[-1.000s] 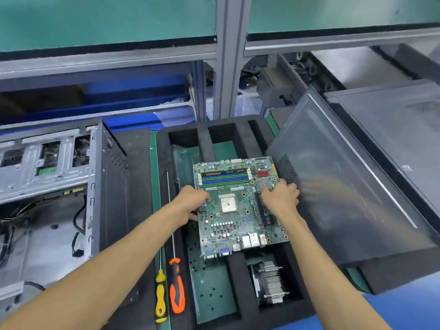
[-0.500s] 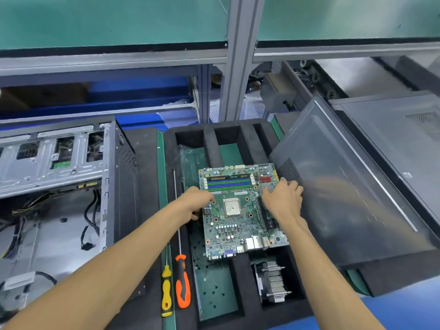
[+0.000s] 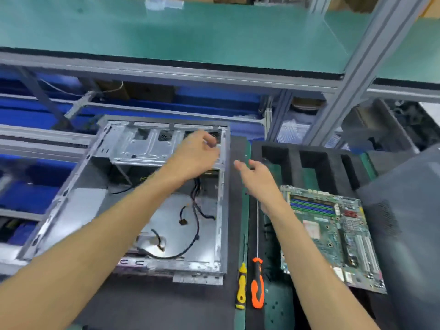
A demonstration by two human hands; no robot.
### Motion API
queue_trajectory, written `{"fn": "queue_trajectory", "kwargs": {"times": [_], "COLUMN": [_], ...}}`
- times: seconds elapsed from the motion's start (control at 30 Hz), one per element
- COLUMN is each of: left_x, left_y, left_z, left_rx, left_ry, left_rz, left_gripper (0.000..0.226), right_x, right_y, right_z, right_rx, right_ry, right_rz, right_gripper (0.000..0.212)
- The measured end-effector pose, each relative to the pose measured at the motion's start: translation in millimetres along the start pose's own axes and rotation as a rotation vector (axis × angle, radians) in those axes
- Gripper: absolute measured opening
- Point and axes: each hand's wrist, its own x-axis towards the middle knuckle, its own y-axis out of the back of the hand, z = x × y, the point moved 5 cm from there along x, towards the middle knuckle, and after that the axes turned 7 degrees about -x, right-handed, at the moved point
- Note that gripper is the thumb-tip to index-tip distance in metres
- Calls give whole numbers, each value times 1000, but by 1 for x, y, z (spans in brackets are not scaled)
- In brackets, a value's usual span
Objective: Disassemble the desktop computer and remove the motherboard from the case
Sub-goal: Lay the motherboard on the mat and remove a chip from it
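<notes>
The motherboard lies flat on the black foam tray at the right, out of the case, which sits open on the worktop at the left with loose cables on its floor. The left hand hovers over the case's far right corner, grip apart and holding nothing. The right hand hangs between case and tray, fingers spread, empty. Two screwdrivers, yellow-handled and orange-handled, lie side by side near the case's near right corner.

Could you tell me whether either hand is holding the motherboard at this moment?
No, the motherboard lies on the black foam tray, while the left hand and right hand hover empty near the open case.
</notes>
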Motion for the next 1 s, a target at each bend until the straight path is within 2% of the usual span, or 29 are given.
{"fn": "queue_trajectory", "kwargs": {"times": [0.1,0.2,0.27,0.37,0.43,0.53,0.6,0.73,1.0], "left_x": [-7,-23,-35,-45,-45,-43,-40,-36,-36], "left_y": [88,157,190,219,221,207,198,195,202], "left_z": [-42,-94,-131,-192,-217,-223,-222,-221,-229], "left_rx": [215,619,744,592,458,277,285,355,218], "left_ry": [-3,76,183,435,484,388,340,262,259], "left_rz": [265,467,516,382,245,185,191,195,173], "left_gripper": [17,42,55,69,64,55,47,39,36], "right_x": [0,-1,-4,-8,-8,-11,-14,-21,-26], "right_y": [-48,-62,-62,-62,-63,-60,-60,-63,-56], "right_z": [-15,-19,-21,-21,-21,-24,-27,-31,-53], "right_rx": [-143,-356,-432,-464,-464,-438,-425,-463,-574], "right_ry": [-75,-94,-77,-92,-128,-214,-233,-175,-87], "right_rz": [-167,-57,42,105,113,115,128,204,261], "right_gripper": [85,79,73,67,67,62,57,41,25]}}
